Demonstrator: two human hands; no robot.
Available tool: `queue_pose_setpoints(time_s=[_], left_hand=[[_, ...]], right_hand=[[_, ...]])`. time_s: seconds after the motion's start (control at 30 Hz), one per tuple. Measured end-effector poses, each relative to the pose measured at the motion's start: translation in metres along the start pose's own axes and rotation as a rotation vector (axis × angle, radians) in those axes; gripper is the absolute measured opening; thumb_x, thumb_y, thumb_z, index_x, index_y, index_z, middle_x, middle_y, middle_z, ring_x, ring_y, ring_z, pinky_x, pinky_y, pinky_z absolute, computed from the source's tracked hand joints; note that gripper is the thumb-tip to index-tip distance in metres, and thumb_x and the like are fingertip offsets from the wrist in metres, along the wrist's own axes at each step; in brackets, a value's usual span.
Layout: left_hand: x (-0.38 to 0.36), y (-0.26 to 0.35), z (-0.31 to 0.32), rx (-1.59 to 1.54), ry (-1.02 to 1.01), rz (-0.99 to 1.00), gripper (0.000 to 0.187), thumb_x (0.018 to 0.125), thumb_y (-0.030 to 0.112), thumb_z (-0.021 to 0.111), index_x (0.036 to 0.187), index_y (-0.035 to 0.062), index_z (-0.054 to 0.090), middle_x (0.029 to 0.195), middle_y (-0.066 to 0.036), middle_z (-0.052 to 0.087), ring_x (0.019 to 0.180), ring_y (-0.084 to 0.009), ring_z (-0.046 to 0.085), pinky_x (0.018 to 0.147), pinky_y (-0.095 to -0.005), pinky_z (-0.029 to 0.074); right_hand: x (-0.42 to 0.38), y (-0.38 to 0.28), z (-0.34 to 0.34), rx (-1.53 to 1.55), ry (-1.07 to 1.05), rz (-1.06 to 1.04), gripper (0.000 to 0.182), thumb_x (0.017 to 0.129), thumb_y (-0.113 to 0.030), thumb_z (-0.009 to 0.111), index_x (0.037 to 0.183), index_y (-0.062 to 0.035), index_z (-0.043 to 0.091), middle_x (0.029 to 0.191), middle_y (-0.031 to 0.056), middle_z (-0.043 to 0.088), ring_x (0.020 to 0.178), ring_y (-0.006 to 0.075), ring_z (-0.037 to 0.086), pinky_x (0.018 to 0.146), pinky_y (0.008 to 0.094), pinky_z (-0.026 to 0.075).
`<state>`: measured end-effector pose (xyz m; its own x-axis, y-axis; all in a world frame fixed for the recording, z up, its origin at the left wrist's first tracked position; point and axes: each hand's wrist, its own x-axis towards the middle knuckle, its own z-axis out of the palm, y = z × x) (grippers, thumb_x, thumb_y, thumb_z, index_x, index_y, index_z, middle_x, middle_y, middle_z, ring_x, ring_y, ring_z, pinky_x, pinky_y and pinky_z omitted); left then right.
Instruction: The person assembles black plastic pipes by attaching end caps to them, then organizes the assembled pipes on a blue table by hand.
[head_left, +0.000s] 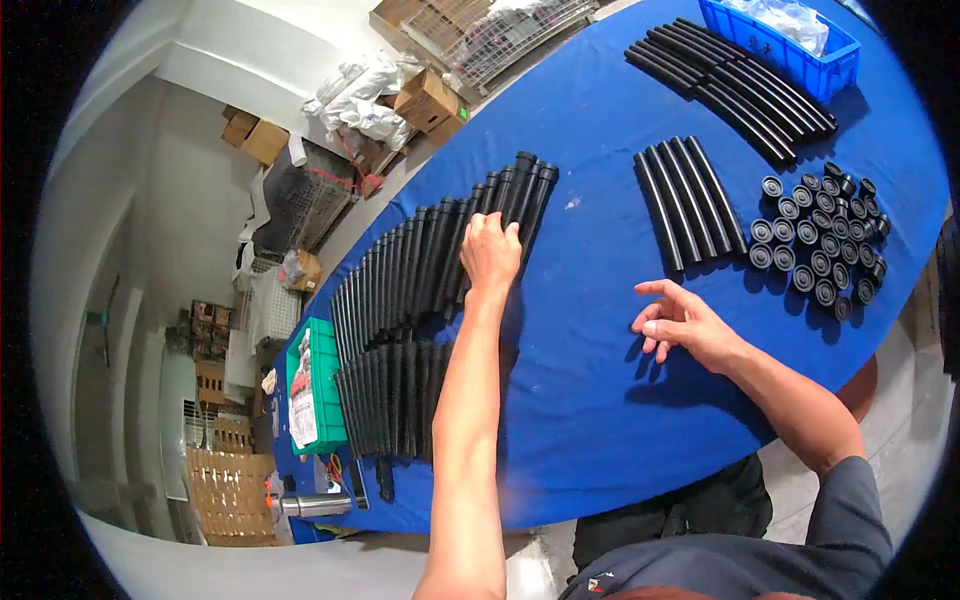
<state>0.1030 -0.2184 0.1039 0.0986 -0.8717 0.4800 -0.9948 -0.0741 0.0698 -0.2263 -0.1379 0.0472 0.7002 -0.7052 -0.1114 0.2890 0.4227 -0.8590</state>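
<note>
My left hand is closed on one of the black capped tubes at the right end of a long row; its fingers partly hide the tube. More black tubes lie side by side to the left of it, with a second row nearer to me. My right hand hovers over the blue cloth, fingers apart and holding nothing. Beyond it lie several plain black tubes, and to their right is a cluster of round black caps.
A blue crate with clear plastic stands at the far right beside more black tubes. At the table's left edge is a green crate with paper. Cardboard boxes and wire cages lie beyond the blue table.
</note>
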Motion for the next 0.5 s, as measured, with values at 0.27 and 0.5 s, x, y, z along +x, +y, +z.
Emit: queue_pose_setpoints(time_s=[0.27,0.5], left_hand=[[0.014,-0.006,0.031,0.174,-0.214,-0.134,0.028,0.092,0.024,0.069,0.109,0.0014,0.07,0.115,-0.015,0.063,0.114,-0.0355,0.061,0.092,-0.0511,0.053],[0.012,-0.011,0.037,0.168,-0.139,-0.091,0.035,0.089,0.025,0.075,0.115,0.0047,0.063,0.114,-0.014,0.062,0.112,-0.035,0.061,0.089,-0.051,0.055]], right_hand=[[0.001,0.0,0.002,-0.014,-0.033,0.026,0.063,0.094,-0.018,0.073,0.144,0.0027,0.042,0.101,0.0096,0.065,0.083,0.0144,0.065,0.065,0.0268,0.054],[0.001,0.001,0.001,-0.04,-0.061,0.035,0.059,0.094,-0.018,0.073,0.142,0.0035,0.045,0.101,0.0091,0.064,0.083,0.0139,0.065,0.066,0.0273,0.054]])
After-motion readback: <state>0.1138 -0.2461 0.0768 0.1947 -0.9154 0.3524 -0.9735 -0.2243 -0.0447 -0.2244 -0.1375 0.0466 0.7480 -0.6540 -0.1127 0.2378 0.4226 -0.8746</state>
